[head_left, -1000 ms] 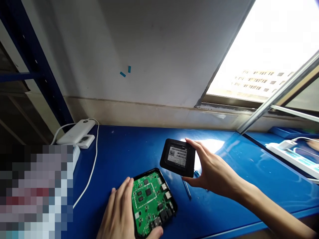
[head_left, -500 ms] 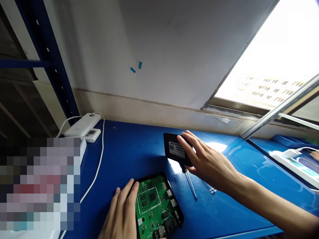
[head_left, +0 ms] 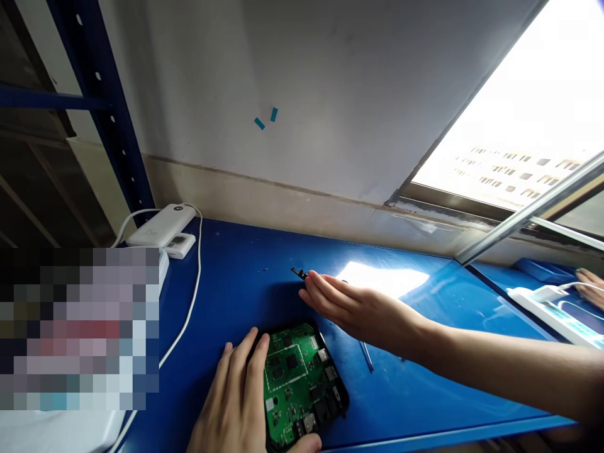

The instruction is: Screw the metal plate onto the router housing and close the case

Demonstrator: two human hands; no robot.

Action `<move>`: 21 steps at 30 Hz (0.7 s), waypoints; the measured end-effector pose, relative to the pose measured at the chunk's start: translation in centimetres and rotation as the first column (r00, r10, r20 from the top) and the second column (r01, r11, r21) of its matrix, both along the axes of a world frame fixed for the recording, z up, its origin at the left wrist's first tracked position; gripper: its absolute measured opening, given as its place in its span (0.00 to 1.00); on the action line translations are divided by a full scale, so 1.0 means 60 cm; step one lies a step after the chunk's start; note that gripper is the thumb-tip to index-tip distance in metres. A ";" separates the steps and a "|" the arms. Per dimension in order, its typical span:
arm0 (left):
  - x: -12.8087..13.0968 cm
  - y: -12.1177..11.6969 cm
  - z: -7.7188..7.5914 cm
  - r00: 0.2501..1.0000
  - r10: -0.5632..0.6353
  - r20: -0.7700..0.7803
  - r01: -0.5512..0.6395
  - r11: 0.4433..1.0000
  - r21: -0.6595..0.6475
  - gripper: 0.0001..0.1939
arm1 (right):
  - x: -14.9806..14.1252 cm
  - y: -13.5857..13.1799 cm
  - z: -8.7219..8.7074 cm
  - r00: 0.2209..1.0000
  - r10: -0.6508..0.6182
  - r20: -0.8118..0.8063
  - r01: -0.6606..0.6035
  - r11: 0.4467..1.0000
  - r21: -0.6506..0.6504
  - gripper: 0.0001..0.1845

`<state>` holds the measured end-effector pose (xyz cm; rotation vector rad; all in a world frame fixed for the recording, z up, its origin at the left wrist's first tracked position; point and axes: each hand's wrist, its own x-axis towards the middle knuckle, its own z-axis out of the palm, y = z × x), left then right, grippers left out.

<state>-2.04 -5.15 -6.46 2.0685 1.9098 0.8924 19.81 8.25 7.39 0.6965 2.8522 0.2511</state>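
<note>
My left hand grips the left and near sides of a shallow black case, with its thumb at the near edge. Inside the case lies a green circuit board, its metal ports along the right side. Above and beyond the board, my right hand holds a black cover, now seen almost edge-on and largely hidden behind the fingers. On the blue table below my right wrist lies a screwdriver; only its metal shaft shows.
At the back left a white power bank lies beside a small white device, and a white cable runs forward. Past a metal-framed partition at right are a white power strip, a blue tray and another person's hand.
My right hand has moved left with the cover and turned it from showing its labelled face to nearly edge-on. My left hand stays on the case.
</note>
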 end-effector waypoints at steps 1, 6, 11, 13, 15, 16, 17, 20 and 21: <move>0.001 0.000 0.002 1.000 0.000 -0.001 0.000 1.000 0.004 0.51 | -0.006 -0.001 0.002 0.998 0.025 0.057 -0.028 0.998 0.052 0.45; 0.007 -0.001 0.016 0.999 0.011 0.035 -0.010 1.000 -0.028 0.50 | -0.025 -0.005 0.006 0.948 0.102 0.301 -0.198 0.931 0.307 0.39; 0.015 -0.002 0.039 0.999 0.033 0.037 -0.029 0.995 -0.098 0.50 | -0.023 -0.005 -0.006 0.977 0.079 0.199 -0.140 0.939 0.313 0.38; 0.017 -0.002 0.048 0.999 0.034 0.041 -0.029 0.991 -0.127 0.51 | -0.016 -0.003 -0.014 0.988 0.109 0.112 -0.142 0.925 0.351 0.35; 0.017 -0.002 0.053 0.998 0.026 0.048 -0.018 0.988 -0.157 0.51 | -0.008 -0.001 -0.023 0.974 0.205 0.096 -0.225 0.854 0.469 0.32; 0.016 -0.002 0.054 0.999 0.018 0.051 -0.009 0.986 -0.167 0.52 | -0.005 0.000 -0.026 0.962 0.244 0.121 -0.271 0.806 0.526 0.31; 0.014 -0.002 0.053 0.999 0.011 0.053 -0.002 0.984 -0.176 0.52 | -0.001 0.001 -0.029 0.954 0.261 0.146 -0.297 0.767 0.569 0.31; 0.005 0.001 0.043 0.997 -0.038 0.074 0.053 0.976 -0.212 0.53 | 0.006 0.005 -0.029 0.947 0.258 0.190 -0.318 0.700 0.639 0.31; 0.001 0.002 0.038 0.994 -0.065 0.086 0.083 0.969 -0.231 0.53 | 0.007 0.006 -0.028 0.948 0.258 0.185 -0.315 0.698 0.643 0.31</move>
